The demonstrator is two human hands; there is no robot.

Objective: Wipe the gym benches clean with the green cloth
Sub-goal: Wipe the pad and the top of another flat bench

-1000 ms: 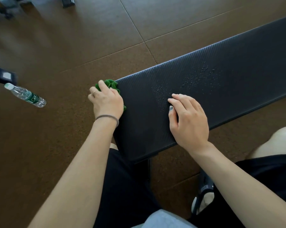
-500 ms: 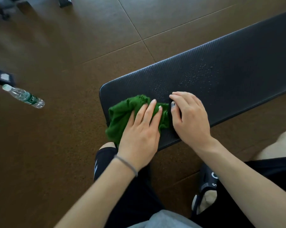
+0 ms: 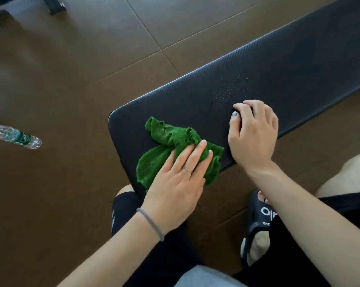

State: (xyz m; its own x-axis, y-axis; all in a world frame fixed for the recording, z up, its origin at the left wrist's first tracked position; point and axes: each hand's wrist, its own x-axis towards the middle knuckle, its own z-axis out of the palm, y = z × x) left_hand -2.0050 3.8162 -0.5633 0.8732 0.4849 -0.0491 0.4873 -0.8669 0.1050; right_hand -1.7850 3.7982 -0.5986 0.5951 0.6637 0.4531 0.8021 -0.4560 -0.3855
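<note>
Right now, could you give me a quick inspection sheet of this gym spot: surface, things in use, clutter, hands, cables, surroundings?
Surface: black bench pad, water droplets near the middle.
Job's things: green cloth, crumpled on the pad's near end.
Clutter: plastic water bottle lying on the floor.
Hands: left hand flat, pressing the cloth; right hand resting on the pad, fingers curled, holding nothing.
Cables: nothing seen.
Surroundings: brown tiled floor; dark equipment base at top left; black sandal.
</note>
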